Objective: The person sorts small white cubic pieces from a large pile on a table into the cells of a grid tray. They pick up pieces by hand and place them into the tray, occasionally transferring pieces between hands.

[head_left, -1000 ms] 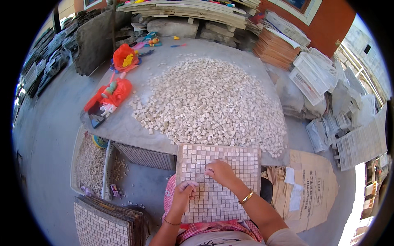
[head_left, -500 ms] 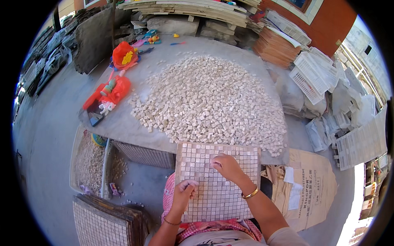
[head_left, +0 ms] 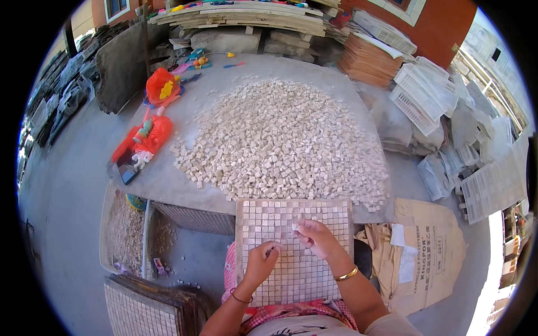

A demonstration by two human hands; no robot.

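On my lap rests a square grid board [head_left: 239, 218], its cells mostly filled with small pale stone tiles; some cells in the upper middle look darker and recessed. Over its upper right part, my right hand [head_left: 318, 239] pinches a small whitish stone tile [head_left: 295, 227] between thumb and fingers. My left hand [head_left: 259, 264] is curled above the board's left half with thumb and fingertips together; whatever it may hold is too small to make out. Beyond the board's far edge, a broad heap of loose stone tiles [head_left: 280, 140] covers the stone slab table.
Toys and red plastic bags [head_left: 154, 131] lie at the table's left, beside a phone [head_left: 128, 175]. Below stand a bin of tile pieces [head_left: 126, 229] and a stack of filled boards [head_left: 143, 305]. A paper sack [head_left: 431, 257] lies right; white plastic crates [head_left: 417, 101] are piled behind.
My right hand has lifted slightly and turned, and a tile now shows in its fingertips. My left hand has moved a little right and up across the board. The view has shifted slightly.
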